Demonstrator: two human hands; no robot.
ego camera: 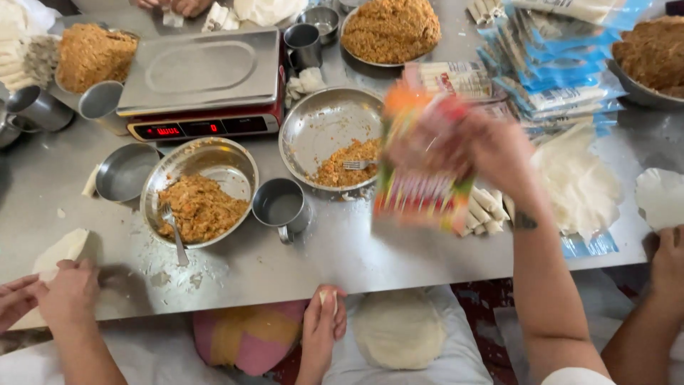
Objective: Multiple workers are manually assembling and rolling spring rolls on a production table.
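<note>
While the right hand [491, 153] is gripping a colourful packet [420, 167] above the steel table [299, 264], both are showing heavy motion blur; the packet is sitting at about 3 o'clock from the table's middle, held in the air over a cluster of finished white rolls [481, 214]. Fingers are wrapping the packet's right edge. The left hand [322, 321] is hanging at 6 o'clock, just below the table edge, and is pinching a small pale piece [328, 298] between thumb and fingers. Just to its right, a round pale wrapper sheet [399, 329] is lying on the person's lap.

At 9 o'clock from the packet, a shallow steel plate [313, 121] is holding a small heap of orange-brown filling with a fork [356, 165] in it. A steel cup [280, 207] is standing just below that plate. Further toward 9 o'clock, a steel bowl [221, 160] is holding more filling and a spoon [174, 239]. At 11 o'clock, a weighing scale [203, 78] is showing a lit red display.

Other people's hands are working at the lower left corner [68, 292] and lower right edge [670, 264]. Blue packs [563, 78] are lying stacked at 1 o'clock.
</note>
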